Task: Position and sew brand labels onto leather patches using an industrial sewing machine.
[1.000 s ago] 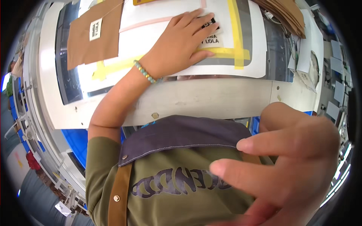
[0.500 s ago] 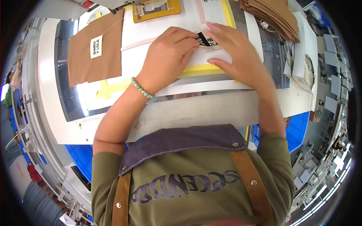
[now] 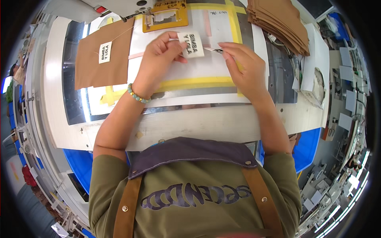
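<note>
Between the thumb and fingers of my left hand (image 3: pixel 163 53) is a white fabric label (image 3: pixel 192 44) with black lettering, held up over the white work sheet (image 3: pixel 190 73). A beaded bracelet circles that wrist. My right hand (image 3: pixel 245 65) pinches the end of a second label (image 3: pixel 214 50), thin and seen nearly edge-on, just right of the first. To the left lies a brown fabric piece (image 3: pixel 93 73) bearing a similar white label (image 3: pixel 104 52), with a loose thread trailing from it. A yellow template frame (image 3: pixel 164 24) lies beyond my left hand.
A stack of brown fabric pieces (image 3: pixel 278 23) lies at the far right, beside a white box (image 3: pixel 315 75). Part of a sewing machine (image 3: pixel 115 6) overhangs the far left. Yellow tape (image 3: pixel 194 82) borders the sheet. Blue bins (image 3: pixel 307 152) show below the table edge.
My hands have moved apart from their close position over the sheet. The labels, earlier together and partly hidden by my fingers, are now separate, one in each hand.
</note>
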`<state>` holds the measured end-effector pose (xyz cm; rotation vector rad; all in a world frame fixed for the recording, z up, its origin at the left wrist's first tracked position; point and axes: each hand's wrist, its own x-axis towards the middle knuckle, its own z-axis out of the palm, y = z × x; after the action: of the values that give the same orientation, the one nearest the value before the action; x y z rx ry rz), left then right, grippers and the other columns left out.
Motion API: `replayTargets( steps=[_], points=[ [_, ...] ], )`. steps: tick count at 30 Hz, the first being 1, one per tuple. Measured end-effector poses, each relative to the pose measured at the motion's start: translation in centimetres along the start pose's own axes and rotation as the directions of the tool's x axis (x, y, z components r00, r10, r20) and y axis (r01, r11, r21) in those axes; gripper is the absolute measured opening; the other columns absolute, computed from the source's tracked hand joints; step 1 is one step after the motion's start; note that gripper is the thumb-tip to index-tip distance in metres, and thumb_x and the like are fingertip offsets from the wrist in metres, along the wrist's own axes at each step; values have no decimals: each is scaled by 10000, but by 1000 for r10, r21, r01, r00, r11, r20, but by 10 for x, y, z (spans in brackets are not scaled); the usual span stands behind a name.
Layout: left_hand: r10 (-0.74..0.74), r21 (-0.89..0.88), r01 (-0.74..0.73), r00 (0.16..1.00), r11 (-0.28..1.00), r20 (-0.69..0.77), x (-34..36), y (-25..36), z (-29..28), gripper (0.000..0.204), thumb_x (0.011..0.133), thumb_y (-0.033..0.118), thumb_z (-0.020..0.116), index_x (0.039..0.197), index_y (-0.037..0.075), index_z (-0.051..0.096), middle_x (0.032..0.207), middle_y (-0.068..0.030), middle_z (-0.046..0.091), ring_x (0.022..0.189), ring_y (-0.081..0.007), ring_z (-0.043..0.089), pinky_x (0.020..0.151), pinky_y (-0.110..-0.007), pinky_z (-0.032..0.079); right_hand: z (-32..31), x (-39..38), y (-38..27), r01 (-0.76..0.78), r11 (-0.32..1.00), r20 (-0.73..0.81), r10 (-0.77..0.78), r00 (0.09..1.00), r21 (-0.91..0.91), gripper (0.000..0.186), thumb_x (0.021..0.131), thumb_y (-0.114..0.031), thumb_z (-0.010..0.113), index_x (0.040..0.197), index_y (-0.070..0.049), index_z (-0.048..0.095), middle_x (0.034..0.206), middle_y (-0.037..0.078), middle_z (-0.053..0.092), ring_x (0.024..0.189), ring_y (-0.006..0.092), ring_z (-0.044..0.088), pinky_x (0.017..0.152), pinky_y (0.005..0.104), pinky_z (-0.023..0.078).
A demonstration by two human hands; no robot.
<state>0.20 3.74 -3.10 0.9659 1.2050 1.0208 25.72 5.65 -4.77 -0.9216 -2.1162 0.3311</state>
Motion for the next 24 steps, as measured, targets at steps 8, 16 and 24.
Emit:
replayTargets(
  steps=[8,16,24],
  points=[
    [81,-25,-79,992,997,98,-6,-7,7,327,1078,91,648,1389,-1,607,1022,-28,756,874,-99,724,889,-242,579,4,-4,-8,-436,749,-5,506,863,499,124,1038,-49,690,1118,37,728,1029,114,804,890,161,762,819,305,605],
    [52,-203,-18,984,979,168,-5,-23,14,126,1083,57,586,1181,-21,603,1148,-106,748,1064,-162,739,982,-303,609,14,-1,-23,-152,980,-244,180,953,130,90,981,-22,717,1066,9,714,1153,137,809,927,221,788,823,318,626],
    [115,-702,120,954,702,278,-7,-33,21,263,1152,175,460,1283,-17,583,1274,-163,718,1215,-276,700,1127,-427,559,23,5,-36,209,930,-54,-235,970,-301,225,874,-57,792,1098,-56,781,1342,108,740,1223,332,715,876,380,646]
  ],
)
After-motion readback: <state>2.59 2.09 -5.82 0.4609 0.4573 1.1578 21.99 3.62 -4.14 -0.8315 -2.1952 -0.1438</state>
